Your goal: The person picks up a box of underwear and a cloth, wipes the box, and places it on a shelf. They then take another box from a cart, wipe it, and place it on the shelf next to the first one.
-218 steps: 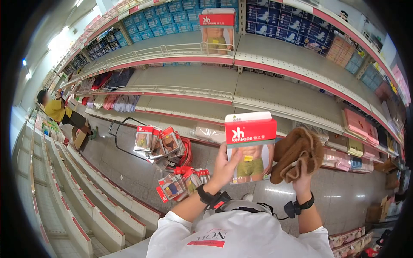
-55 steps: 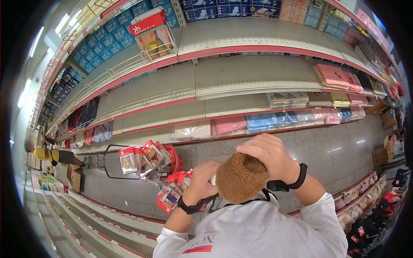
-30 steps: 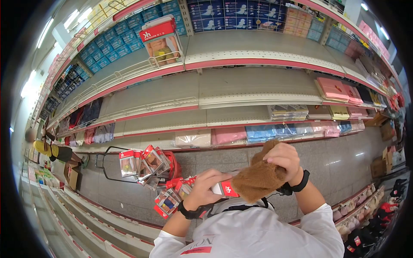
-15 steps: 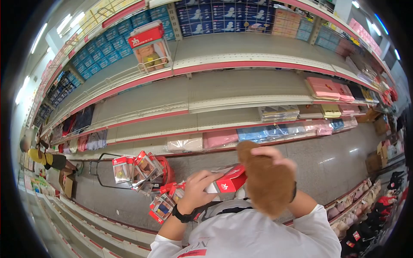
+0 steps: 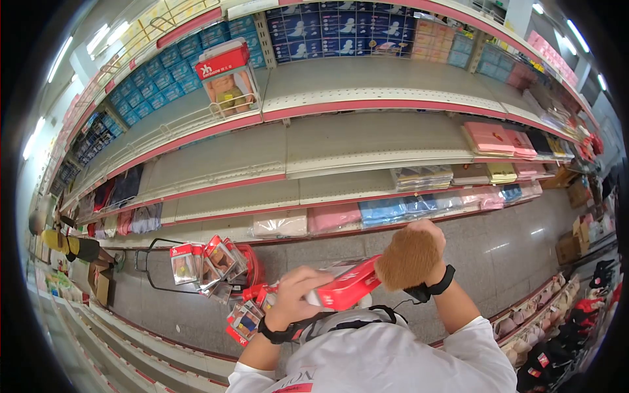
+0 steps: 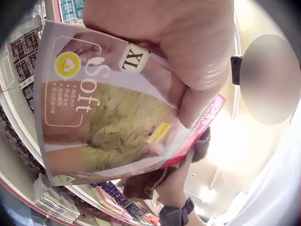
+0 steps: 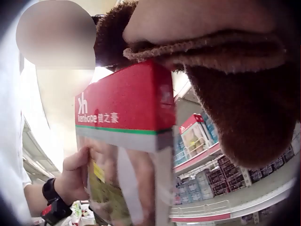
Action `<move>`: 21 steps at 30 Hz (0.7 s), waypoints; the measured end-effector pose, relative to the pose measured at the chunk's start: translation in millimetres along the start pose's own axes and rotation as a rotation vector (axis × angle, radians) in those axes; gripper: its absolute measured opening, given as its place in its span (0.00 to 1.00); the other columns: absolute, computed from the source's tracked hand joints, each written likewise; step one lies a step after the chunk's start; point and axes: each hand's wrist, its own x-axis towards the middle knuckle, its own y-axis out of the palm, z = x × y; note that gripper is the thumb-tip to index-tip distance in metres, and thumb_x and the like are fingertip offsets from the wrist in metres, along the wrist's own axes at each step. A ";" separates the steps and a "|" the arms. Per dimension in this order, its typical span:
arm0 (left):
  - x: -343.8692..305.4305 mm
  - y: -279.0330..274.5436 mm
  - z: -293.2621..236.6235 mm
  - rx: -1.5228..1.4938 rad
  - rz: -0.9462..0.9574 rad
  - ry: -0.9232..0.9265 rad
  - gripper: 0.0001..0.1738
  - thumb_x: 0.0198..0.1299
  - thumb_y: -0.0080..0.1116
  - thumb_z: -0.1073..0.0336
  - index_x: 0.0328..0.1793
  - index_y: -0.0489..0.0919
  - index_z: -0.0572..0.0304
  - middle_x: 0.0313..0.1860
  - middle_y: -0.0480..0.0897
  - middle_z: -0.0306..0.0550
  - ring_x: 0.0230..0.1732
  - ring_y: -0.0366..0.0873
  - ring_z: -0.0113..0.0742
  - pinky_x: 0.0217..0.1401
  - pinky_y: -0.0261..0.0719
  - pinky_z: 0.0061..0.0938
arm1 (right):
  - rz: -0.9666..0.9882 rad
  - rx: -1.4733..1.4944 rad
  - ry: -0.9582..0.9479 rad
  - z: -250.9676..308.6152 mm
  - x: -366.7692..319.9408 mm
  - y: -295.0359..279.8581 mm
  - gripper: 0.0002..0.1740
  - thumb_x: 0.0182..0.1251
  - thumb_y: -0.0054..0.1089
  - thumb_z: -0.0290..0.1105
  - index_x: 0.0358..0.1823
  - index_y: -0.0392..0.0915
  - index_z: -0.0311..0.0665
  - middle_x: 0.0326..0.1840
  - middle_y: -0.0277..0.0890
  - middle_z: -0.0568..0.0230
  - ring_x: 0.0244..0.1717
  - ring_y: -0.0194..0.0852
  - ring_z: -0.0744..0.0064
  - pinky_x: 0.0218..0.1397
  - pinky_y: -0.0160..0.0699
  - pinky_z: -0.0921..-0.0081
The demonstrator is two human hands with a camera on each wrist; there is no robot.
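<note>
Wiping: right hand [image 5: 434, 250] is curling round a brown cloth [image 5: 406, 259] and pressing it against the red end of the box [image 5: 347, 291], in the lower middle of the head view.
Holding: left hand [image 5: 295, 295] is gripping the box at its other end, fingers wrapped over the printed front, and is tilting it up toward the cloth.
Position: the box is hanging in the air in front of the chest, above the floor [image 5: 498, 255] and touching no shelf.
Doing it well: by my judgement, the left hand should be bracing the box firmly while the cloth is sweeping one face at a time. The thin card is likely to dent, so light strokes are serving better than hard pressure. Shifting the grip is exposing the patch under the fingers.
Brand: the red band [image 7: 122, 101] is showing a white "kh" above "kenhope" and the characters 健之豪.
Front print: the left wrist view is showing "Soft" in white lettering, a round yellow badge [image 6: 67, 65] and an "XL" sticker [image 6: 133, 59] half under the fingers.
Display: a display box [image 5: 226, 78] with the same red top and "kh" mark is standing on the upper shelf [image 5: 341, 72], upper left.
Unreadable: the packs [image 5: 206, 262] in the basket [image 5: 254, 259] are carrying print too small to read.
</note>
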 end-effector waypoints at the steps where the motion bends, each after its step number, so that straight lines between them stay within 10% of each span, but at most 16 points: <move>1: -2.5 -2.4 4.1 -0.025 -0.019 0.020 0.25 0.36 0.71 0.70 0.46 0.78 0.60 0.37 0.81 0.50 0.35 0.80 0.43 0.37 0.77 0.31 | -0.168 0.277 0.203 -4.1 -5.9 -1.7 0.12 0.59 0.56 0.28 0.43 0.71 0.34 0.34 0.76 0.55 0.33 0.77 0.59 0.35 0.77 0.70; 2: -3.1 -4.8 5.6 -0.038 -0.015 0.029 0.25 0.36 0.71 0.70 0.46 0.78 0.60 0.37 0.81 0.50 0.35 0.80 0.43 0.37 0.77 0.31 | -0.340 0.551 0.405 -8.4 -12.8 -4.5 0.11 0.62 0.54 0.29 0.45 0.71 0.34 0.38 0.76 0.55 0.36 0.78 0.59 0.39 0.78 0.70; 3: -3.4 -7.2 6.0 -0.008 -0.026 0.013 0.25 0.36 0.71 0.70 0.46 0.79 0.60 0.37 0.81 0.50 0.35 0.80 0.43 0.37 0.77 0.31 | -0.145 0.158 0.523 -15.5 -22.1 -8.0 0.12 0.66 0.51 0.30 0.48 0.69 0.35 0.41 0.75 0.56 0.40 0.78 0.63 0.43 0.78 0.70; 6: 1.5 -6.1 6.9 0.029 -0.036 -0.023 0.24 0.36 0.71 0.70 0.45 0.79 0.60 0.36 0.81 0.49 0.33 0.79 0.42 0.36 0.77 0.30 | -0.147 -0.001 0.394 2.0 -12.7 -25.4 0.14 0.65 0.51 0.28 0.52 0.67 0.36 0.43 0.75 0.56 0.43 0.77 0.66 0.45 0.78 0.70; 7: 3.6 -5.5 6.4 0.068 0.009 -0.040 0.24 0.35 0.70 0.70 0.45 0.80 0.60 0.35 0.81 0.49 0.33 0.79 0.42 0.35 0.77 0.31 | 0.129 0.362 0.589 17.1 5.7 -35.8 0.17 0.65 0.49 0.26 0.55 0.66 0.37 0.47 0.74 0.56 0.50 0.73 0.69 0.49 0.76 0.70; 11: 14.0 6.2 5.7 0.223 0.122 0.000 0.24 0.32 0.70 0.69 0.42 0.81 0.59 0.33 0.80 0.47 0.31 0.78 0.44 0.34 0.76 0.32 | -0.154 0.589 0.816 82.5 50.4 -4.1 0.18 0.61 0.53 0.28 0.54 0.68 0.37 0.48 0.74 0.57 0.51 0.72 0.67 0.50 0.75 0.69; 14: 20.0 12.3 -1.3 0.142 0.111 -0.104 0.24 0.31 0.68 0.69 0.42 0.81 0.60 0.32 0.80 0.47 0.31 0.78 0.46 0.34 0.76 0.33 | 0.217 0.179 0.078 54.5 39.6 13.6 0.21 0.51 0.63 0.36 0.45 0.70 0.35 0.42 0.76 0.55 0.41 0.77 0.55 0.44 0.75 0.63; 21: 22.8 17.2 -5.2 0.136 0.124 0.039 0.25 0.28 0.67 0.69 0.41 0.81 0.61 0.31 0.80 0.46 0.32 0.79 0.45 0.35 0.76 0.34 | 0.173 0.051 -0.006 47.2 33.1 7.1 0.16 0.47 0.64 0.34 0.37 0.72 0.35 0.31 0.77 0.56 0.28 0.76 0.56 0.31 0.75 0.67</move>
